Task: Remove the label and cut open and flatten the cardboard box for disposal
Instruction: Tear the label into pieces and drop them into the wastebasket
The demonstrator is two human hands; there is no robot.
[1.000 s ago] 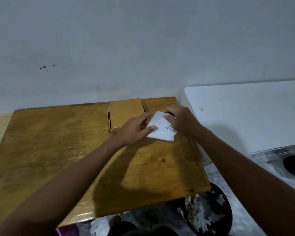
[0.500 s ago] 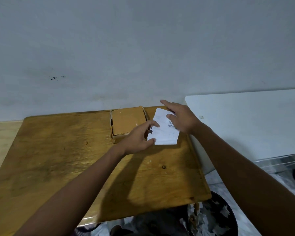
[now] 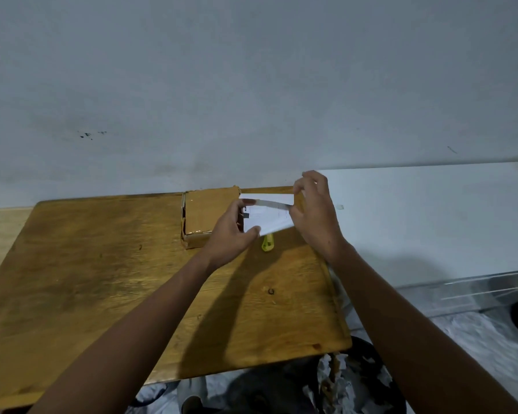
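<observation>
A small flat brown cardboard box (image 3: 205,212) lies at the far edge of the wooden table (image 3: 102,279), against the wall. Just right of it I hold a white printed label (image 3: 269,218) lifted off the table, its top edge folded over. My left hand (image 3: 234,234) pinches the label's left side and my right hand (image 3: 314,216) pinches its right side. A yellow cutter (image 3: 268,242) lies on the table right under the label, partly hidden by it.
A white surface (image 3: 431,222) adjoins the table on the right. Below the table's near right corner stands a dark bin (image 3: 368,383) with torn white paper scraps. The grey wall runs close behind the box.
Both hands have raised the label from the table and its top edge is now folded over. The yellow cutter beneath it has come into view.
</observation>
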